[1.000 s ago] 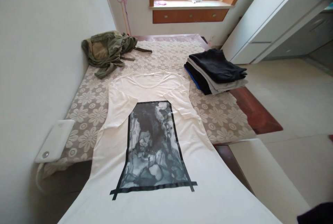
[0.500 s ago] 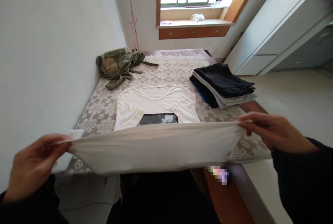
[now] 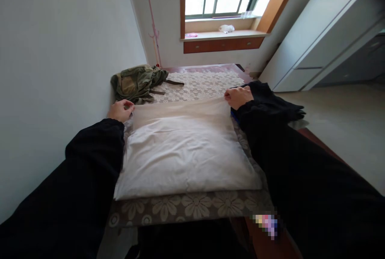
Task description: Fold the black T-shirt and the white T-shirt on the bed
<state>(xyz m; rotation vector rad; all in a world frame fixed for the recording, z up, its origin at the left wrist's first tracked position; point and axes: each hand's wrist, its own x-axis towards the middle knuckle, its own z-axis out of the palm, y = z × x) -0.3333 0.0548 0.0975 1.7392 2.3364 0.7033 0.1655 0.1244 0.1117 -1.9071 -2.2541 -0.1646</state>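
Observation:
A white shirt [image 3: 186, 150] lies doubled over on the table, its hem stretched toward the far side. My left hand [image 3: 120, 110] pinches the far left corner of the hem. At the far right corner, my right hand [image 3: 240, 96] has its fingers closed on the same hem, close beside the stack of folded clothes. The shirt's neckline and dark print are covered by the folded-over layer. Its near fold lies a little short of the table's front edge.
A lace-patterned tablecloth [image 3: 197, 204] covers the table. A green backpack [image 3: 135, 82] rests at the far left by the wall. Folded dark clothes [image 3: 266, 96] are stacked at the right, partly behind my right arm. The window sill [image 3: 207, 35] is beyond.
Both hands have moved forward, away from me, carrying the hem over the shirt to the far side. The neckline and print are now covered.

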